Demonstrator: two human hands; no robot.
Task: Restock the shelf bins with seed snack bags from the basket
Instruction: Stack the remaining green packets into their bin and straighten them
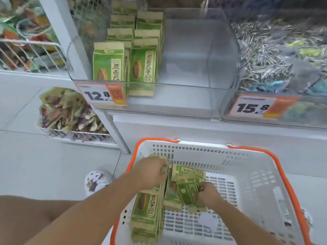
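Note:
A white basket [256, 174] with orange handles sits on the floor below the shelf. Inside it, on the left, stands a stack of green seed snack bags [148, 213]. My left hand [150, 172] grips the top edge of that stack. My right hand [208, 194] pinches a loose green bag [187, 190] lying beside the stack. Above, a clear shelf bin [194, 96] holds two rows of the same green bags [127, 55] upright on its left side; its right half is bare.
A second clear bin [251, 75] at the right is full of small silvery packets. Price tags read 12.8 [100, 94] and 15.8 [254, 107]. White wire baskets [74, 133] with mixed snacks stand at the left. My shoe [97, 181] is beside the basket.

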